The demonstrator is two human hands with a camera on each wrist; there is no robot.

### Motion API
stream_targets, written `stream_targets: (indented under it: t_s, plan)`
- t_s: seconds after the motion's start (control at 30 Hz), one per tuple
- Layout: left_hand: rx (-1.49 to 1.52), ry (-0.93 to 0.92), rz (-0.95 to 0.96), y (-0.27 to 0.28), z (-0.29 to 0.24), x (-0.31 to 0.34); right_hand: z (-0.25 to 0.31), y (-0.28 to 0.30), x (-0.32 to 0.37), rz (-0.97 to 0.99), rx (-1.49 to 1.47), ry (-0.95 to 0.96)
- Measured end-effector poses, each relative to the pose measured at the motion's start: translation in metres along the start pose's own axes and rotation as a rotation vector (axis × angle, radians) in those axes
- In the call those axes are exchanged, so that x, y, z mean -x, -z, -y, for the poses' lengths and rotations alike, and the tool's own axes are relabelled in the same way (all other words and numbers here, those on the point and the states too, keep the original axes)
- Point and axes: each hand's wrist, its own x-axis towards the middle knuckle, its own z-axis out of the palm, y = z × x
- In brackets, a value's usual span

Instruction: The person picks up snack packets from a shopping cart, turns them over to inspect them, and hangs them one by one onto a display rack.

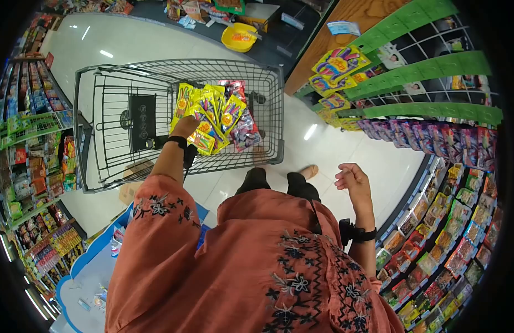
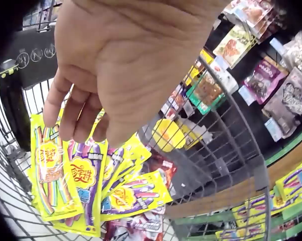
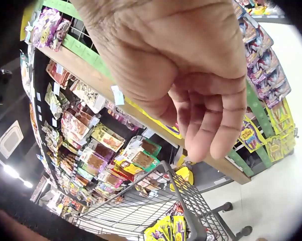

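Observation:
My left hand (image 1: 185,126) reaches over the shopping cart (image 1: 112,172), above a pile of yellow candy packets (image 1: 233,114). In the left wrist view the fingers of this hand (image 2: 126,60) hang down, relaxed, in front of the tops of the yellow packets (image 2: 49,173); whether they touch one is unclear. Red and purple packets (image 1: 246,130) lie beside the yellow ones in the cart. My right hand (image 1: 354,186) is held out by my side, outside the cart, with loosely bent fingers and nothing in it, as the right wrist view of the hand (image 3: 191,80) also shows.
At the right stands a rack with green strips (image 1: 412,75) and hanging yellow and purple packets. Shelves of snacks (image 1: 434,238) curve below it. Other shelves (image 1: 40,166) line the left, near a blue-edged stand (image 1: 82,266). A yellow bowl (image 1: 238,38) sits beyond the cart.

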Motion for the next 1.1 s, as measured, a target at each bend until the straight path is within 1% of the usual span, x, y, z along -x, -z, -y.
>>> stream_targets:
  t_s: [0.1, 0.13, 0.17, 0.23, 0.27, 0.3, 0.37, 0.43, 0.5, 0.57, 0.63, 0.67, 0.7, 0.73, 0.77, 0.8, 0.9, 0.93, 1.03, 1.1]
  plan:
    - [0.127, 0.114, 0.035, -0.032, 0.008, -0.017, 0.009, -0.011, 0.001, -0.008, 0.042, -0.056]
    - [-0.135, -0.099, 0.107, -0.041, 0.009, -0.026, 0.010, -0.013, 0.001, -0.005, 0.046, -0.067]
    - [-0.054, -0.014, 0.109, -0.044, 0.002, -0.024, 0.009, -0.015, 0.001, -0.003, 0.049, -0.078]
    - [0.106, 0.151, 0.113, -0.035, -0.034, -0.010, 0.006, -0.019, 0.005, 0.004, 0.061, -0.104]
    - [0.065, 0.142, 0.097, -0.026, -0.053, 0.000, 0.005, -0.020, 0.006, 0.003, 0.069, -0.111]
    - [0.030, 0.087, 0.125, -0.035, -0.052, -0.003, 0.004, -0.020, 0.008, -0.002, 0.078, -0.118]
    - [0.050, 0.026, 0.174, -0.075, -0.033, -0.019, -0.002, -0.022, 0.013, -0.003, 0.035, -0.145]
    - [0.161, -0.017, 0.311, -0.078, -0.035, -0.022, -0.008, -0.021, 0.019, -0.020, 0.002, -0.150]
    - [0.261, 0.002, 0.365, -0.112, -0.014, -0.037, -0.003, -0.025, 0.025, -0.041, 0.060, -0.202]
    - [0.132, 0.003, 0.310, -0.111, -0.017, -0.033, 0.000, -0.027, 0.032, -0.063, 0.075, -0.220]
    - [0.223, 0.013, 0.279, -0.080, -0.038, -0.021, 0.000, -0.029, 0.035, -0.076, 0.076, -0.242]
    - [0.254, -0.033, 0.287, -0.092, -0.028, -0.026, -0.001, -0.030, 0.037, -0.074, 0.081, -0.222]
    - [0.227, -0.030, 0.325, -0.078, -0.036, -0.024, -0.001, -0.031, 0.039, -0.075, 0.081, -0.225]
    - [0.144, -0.025, 0.326, -0.099, -0.022, -0.033, -0.001, -0.033, 0.041, -0.075, 0.081, -0.227]
    - [0.060, -0.017, 0.326, -0.095, -0.025, -0.036, 0.000, -0.034, 0.042, -0.073, 0.082, -0.229]
    - [-0.014, 0.064, 0.350, -0.094, -0.028, -0.033, 0.002, -0.036, 0.044, -0.068, 0.078, -0.235]
    - [0.099, 0.057, 0.386, -0.082, -0.033, -0.024, 0.005, -0.040, 0.048, -0.059, 0.089, -0.248]
    - [0.078, 0.048, 0.414, -0.074, -0.039, -0.021, 0.001, -0.040, 0.049, -0.059, 0.088, -0.251]
    - [-0.152, 0.103, 0.391, -0.119, -0.013, -0.039, -0.004, -0.042, 0.053, -0.057, 0.082, -0.251]
    - [-0.135, 0.061, 0.398, -0.114, -0.013, -0.039, -0.007, -0.044, 0.055, -0.046, 0.079, -0.242]
